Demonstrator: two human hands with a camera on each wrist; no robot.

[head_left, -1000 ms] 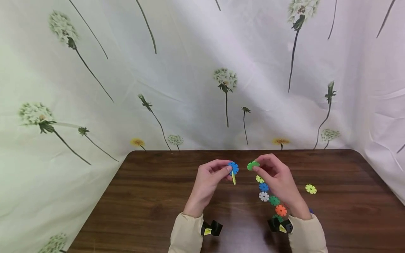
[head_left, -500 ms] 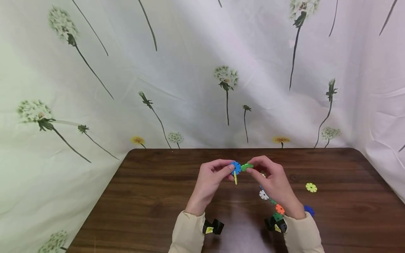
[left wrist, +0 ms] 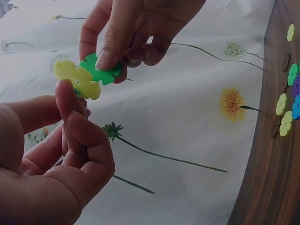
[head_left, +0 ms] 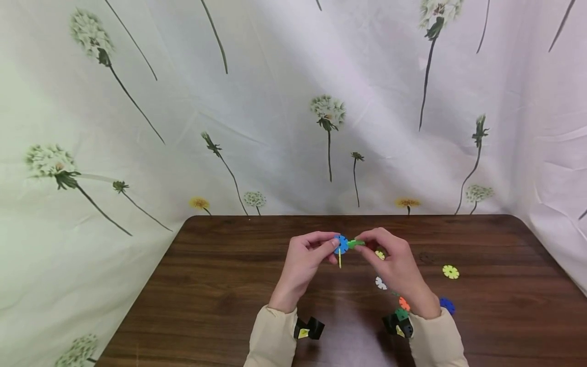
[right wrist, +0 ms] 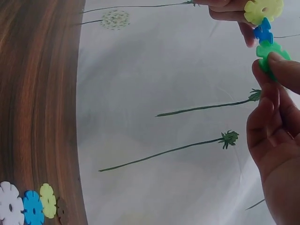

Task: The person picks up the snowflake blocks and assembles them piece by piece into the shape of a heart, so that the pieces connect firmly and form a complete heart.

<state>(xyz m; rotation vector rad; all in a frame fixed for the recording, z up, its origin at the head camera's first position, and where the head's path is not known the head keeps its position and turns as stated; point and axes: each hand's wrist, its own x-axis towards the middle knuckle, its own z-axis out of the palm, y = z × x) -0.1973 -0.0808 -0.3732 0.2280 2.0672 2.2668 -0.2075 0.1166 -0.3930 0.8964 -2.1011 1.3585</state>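
Observation:
My left hand (head_left: 300, 267) pinches a blue notched plastic disc (head_left: 341, 244) between thumb and fingers. Slotted crosswise into its lower edge is a yellow notched disc (head_left: 340, 259), seen flat-on in the left wrist view. In my right hand (head_left: 399, 265), thumb and fingertips grip a green notched disc (head_left: 355, 244). The green disc meets the blue one's right edge at an angle; the right wrist view shows yellow, blue (right wrist: 263, 32) and green (right wrist: 272, 49) in a chain. How deep the green slot sits is hidden. Both hands are raised above the table.
On the brown wooden table (head_left: 220, 285) lie loose discs beneath and beside my right arm: white (head_left: 381, 283), orange (head_left: 404, 304), dark green (head_left: 401, 314), dark blue (head_left: 447, 306) and yellow (head_left: 450, 271). A dark brown disc (head_left: 426, 257) blends into the wood. Dandelion-print cloth (head_left: 284, 127) hangs behind.
My right hand has moved left, bringing the green disc from apart to against the blue disc. The green disc has turned nearly edge-on. My left hand has shifted slightly right.

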